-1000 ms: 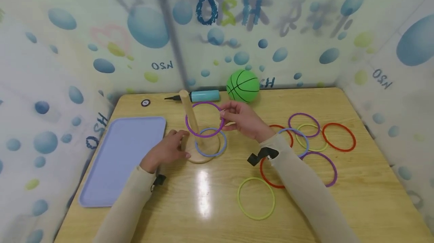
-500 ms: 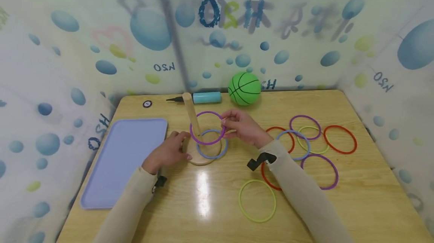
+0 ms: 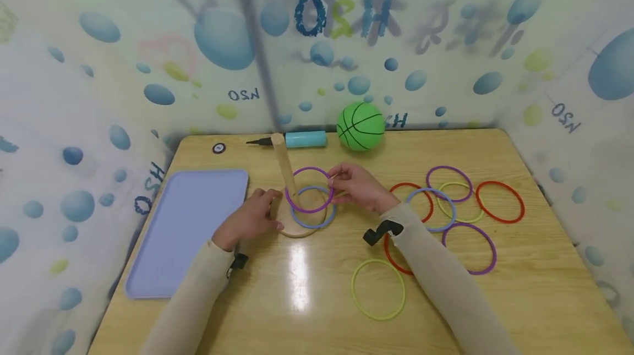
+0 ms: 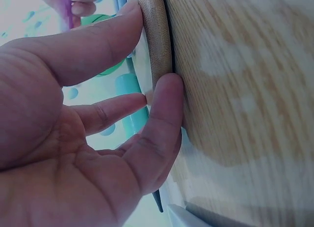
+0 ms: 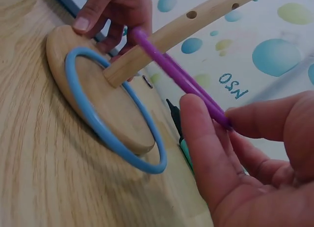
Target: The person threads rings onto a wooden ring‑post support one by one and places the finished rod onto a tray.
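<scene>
A: Item one, right hand [image 3: 358, 187]. State?

B: Thumb and fingers [image 5: 206, 153] pinch the purple ring [image 3: 309, 190] at its right edge. The ring encircles the wooden peg [image 3: 286, 165] and is held tilted, above the base and not resting on it.

A: Item two, left hand [image 3: 250, 217].

B: Fingers fairly straight, thumb and fingertips pressed against the rim of the round wooden base [image 4: 156, 40]. Nothing is enclosed in the palm.

A: Items on the base?

B: One blue ring [image 5: 115, 121], lying flat around the foot of the peg, overhanging the base's rim toward the right hand. The peg leans a little left in the head view; small holes show along its side in the right wrist view.

A: Items left of the hands?

B: One lavender tray [image 3: 183, 234], flat on the wooden surface [image 3: 317, 300], near the left hand.

A: Items right of the hands?

B: Loose rings on the surface: two red, two purple, one blue and a pale green one in an overlapping cluster, one of the red partly under the right sleeve. A separate yellow-green ring [image 3: 378, 289] lies nearer the person.

A: Rear edge?

B: One green ball [image 3: 361, 126] with black lines, one teal hand pump [image 3: 297, 139] lying beside it, one small round disc [image 3: 219, 148] near the left rear corner.
</scene>
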Tool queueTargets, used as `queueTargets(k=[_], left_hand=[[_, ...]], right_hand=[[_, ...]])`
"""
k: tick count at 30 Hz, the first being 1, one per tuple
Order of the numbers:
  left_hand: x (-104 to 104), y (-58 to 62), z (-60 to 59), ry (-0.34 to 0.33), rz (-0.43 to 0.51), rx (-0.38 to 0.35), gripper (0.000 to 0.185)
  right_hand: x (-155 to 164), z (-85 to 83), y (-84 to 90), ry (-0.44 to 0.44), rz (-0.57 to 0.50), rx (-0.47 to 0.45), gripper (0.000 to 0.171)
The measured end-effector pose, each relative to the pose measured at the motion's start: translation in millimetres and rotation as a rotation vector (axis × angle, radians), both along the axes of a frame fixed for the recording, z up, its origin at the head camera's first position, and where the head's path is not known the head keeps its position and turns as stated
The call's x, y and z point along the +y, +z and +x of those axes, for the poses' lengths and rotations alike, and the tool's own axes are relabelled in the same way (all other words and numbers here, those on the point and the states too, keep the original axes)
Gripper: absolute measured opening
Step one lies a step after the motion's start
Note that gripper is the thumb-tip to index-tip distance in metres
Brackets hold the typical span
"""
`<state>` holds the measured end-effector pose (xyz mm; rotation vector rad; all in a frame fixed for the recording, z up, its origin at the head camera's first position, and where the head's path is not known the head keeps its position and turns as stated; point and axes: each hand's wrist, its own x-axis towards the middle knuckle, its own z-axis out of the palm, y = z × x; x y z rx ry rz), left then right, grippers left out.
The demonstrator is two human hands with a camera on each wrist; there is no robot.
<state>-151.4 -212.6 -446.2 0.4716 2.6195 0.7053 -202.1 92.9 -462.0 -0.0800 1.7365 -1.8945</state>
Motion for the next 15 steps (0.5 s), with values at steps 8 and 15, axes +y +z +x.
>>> queueTargets(k=[8,15], left_hand=[[-1,1.5,0.8,0.018,-0.01,0.016,0.074],[-1,-3.5,-1.1,0.002,0.006,0.019,0.073]], right_hand=[[-3,-4.3,-9.3,0.063,0.138,0.069,0.03],[-4,-8.2,-17.2,0.068,0.243,0.08,0.026]])
